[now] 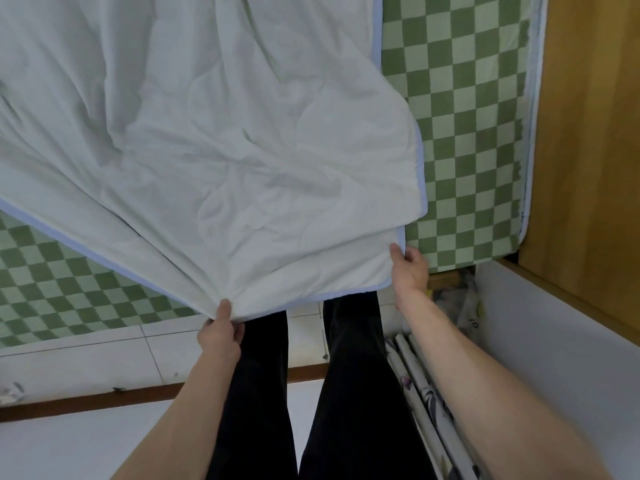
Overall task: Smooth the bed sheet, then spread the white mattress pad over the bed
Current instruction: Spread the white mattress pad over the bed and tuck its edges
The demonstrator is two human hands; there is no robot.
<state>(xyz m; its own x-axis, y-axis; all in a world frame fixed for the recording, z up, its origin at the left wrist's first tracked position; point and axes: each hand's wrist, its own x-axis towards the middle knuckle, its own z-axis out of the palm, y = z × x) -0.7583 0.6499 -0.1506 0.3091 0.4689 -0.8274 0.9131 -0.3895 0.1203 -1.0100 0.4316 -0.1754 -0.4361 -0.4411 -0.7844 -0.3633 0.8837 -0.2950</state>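
— Where is the white mattress pad (214, 133) at this moment?

— It lies over most of the bed, on top of the green checkered bed sheet (464, 109). It is wrinkled, and its pale blue border runs along the edges. The near end is lifted off the bed, because I hold it up in front of my legs (349, 375).

— And your hands, how do they grip?

— My left hand (221, 332) is closed on the near edge of the pad, with the cloth bunched into folds between thumb and fingers. My right hand (410, 268) pinches the near right corner of the pad; the thumb is on top and the fingers are under the cloth.

— Is the sheet covered completely?

— No. A strip of the sheet shows along the right edge of the bed, and another part shows at the near left corner, under the lifted pad.

— What is around the bed?

— A wooden panel (588, 133) stands beside the right edge. The pale tiled floor (86, 358) is under me.
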